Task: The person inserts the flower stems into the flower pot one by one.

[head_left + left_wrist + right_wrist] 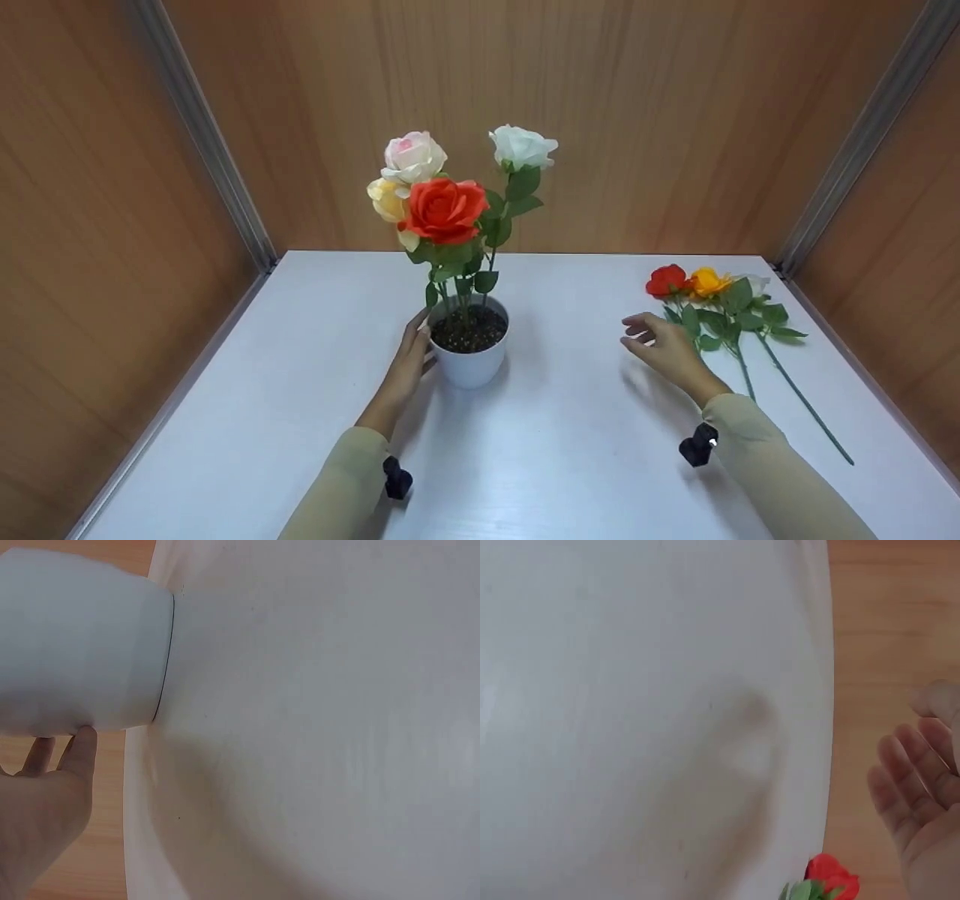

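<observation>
A white flowerpot (471,366) with dark soil stands upright near the middle of the table. Rising from it are a red rose (445,211), a pale pink rose (415,157), a yellow rose (386,199) and a white rose (523,147). My left hand (409,356) touches the pot's left side, its fingers fairly straight; the left wrist view shows fingertips against the pot wall (82,652). To the right, my right hand (664,351) hovers above the table with loosely bent fingers and nothing in them, left of the loose flowers.
At the table's right lie a red rose (667,281), an orange-yellow rose (709,283) and a whitish rose (754,284), their green stems pointing toward the front. Wood-grain panels (600,112) with metal corner posts enclose the white table (300,360) at the back and sides.
</observation>
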Action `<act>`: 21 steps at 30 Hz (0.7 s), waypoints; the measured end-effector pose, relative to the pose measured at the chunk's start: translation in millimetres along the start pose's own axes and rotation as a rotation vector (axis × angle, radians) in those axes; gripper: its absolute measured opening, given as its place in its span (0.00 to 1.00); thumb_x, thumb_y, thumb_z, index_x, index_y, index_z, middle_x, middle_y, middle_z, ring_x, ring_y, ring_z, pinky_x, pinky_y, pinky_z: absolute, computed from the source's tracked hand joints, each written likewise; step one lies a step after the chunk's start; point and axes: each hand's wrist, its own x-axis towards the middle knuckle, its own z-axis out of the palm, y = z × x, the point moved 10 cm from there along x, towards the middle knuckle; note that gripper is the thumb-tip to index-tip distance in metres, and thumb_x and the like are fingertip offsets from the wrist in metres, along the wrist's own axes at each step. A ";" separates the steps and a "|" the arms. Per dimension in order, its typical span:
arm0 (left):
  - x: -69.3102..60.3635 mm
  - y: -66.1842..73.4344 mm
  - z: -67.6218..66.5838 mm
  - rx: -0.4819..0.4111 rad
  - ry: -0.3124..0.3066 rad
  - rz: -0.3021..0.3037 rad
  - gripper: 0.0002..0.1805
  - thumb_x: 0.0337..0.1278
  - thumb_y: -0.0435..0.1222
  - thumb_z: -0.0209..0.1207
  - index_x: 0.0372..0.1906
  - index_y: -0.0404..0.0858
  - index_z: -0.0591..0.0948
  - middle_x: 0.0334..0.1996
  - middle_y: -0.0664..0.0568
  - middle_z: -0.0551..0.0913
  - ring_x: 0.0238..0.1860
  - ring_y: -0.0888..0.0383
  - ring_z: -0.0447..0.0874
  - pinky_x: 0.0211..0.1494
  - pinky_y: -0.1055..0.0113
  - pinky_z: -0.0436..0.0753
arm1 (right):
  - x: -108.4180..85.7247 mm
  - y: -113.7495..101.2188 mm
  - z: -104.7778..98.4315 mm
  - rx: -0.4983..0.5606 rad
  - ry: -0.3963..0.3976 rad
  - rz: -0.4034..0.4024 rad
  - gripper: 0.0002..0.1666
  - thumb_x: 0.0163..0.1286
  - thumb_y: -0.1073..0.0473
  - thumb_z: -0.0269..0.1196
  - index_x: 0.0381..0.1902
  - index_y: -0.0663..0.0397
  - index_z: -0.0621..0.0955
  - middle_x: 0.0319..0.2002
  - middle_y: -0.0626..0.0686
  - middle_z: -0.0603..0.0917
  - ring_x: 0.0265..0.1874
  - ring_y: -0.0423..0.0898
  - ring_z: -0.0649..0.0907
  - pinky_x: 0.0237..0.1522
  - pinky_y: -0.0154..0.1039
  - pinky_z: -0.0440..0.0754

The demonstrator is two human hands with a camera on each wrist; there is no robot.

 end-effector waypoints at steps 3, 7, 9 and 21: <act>-0.2 0.6 0.7 -0.008 -0.009 0.020 0.31 0.81 0.54 0.32 0.81 0.51 0.48 0.79 0.41 0.50 0.75 0.38 0.54 0.75 0.45 0.62 | -6.8 22.7 -15.6 -0.022 0.016 0.050 0.21 0.70 0.62 0.67 0.57 0.66 0.79 0.48 0.62 0.85 0.45 0.58 0.84 0.52 0.53 0.84; 0.3 0.9 1.3 -0.001 -0.015 0.028 0.31 0.81 0.53 0.32 0.81 0.50 0.48 0.79 0.40 0.49 0.76 0.37 0.53 0.75 0.44 0.61 | -17.3 49.6 -35.9 -0.058 0.021 0.132 0.22 0.72 0.61 0.64 0.60 0.66 0.77 0.49 0.64 0.84 0.49 0.60 0.82 0.54 0.56 0.82; 0.5 0.8 1.3 0.004 -0.011 0.013 0.31 0.81 0.54 0.32 0.81 0.52 0.48 0.79 0.42 0.50 0.76 0.38 0.54 0.75 0.45 0.61 | -22.9 61.4 -44.9 -0.070 0.017 0.166 0.23 0.74 0.59 0.63 0.61 0.66 0.76 0.51 0.64 0.83 0.50 0.61 0.82 0.53 0.53 0.83; -0.4 0.0 1.0 -0.007 -0.009 -0.001 0.31 0.80 0.55 0.33 0.80 0.53 0.49 0.79 0.43 0.50 0.76 0.38 0.54 0.75 0.45 0.61 | -50.5 123.9 -58.1 -0.031 -0.073 0.487 0.35 0.73 0.46 0.62 0.65 0.68 0.73 0.49 0.63 0.80 0.42 0.52 0.81 0.39 0.36 0.83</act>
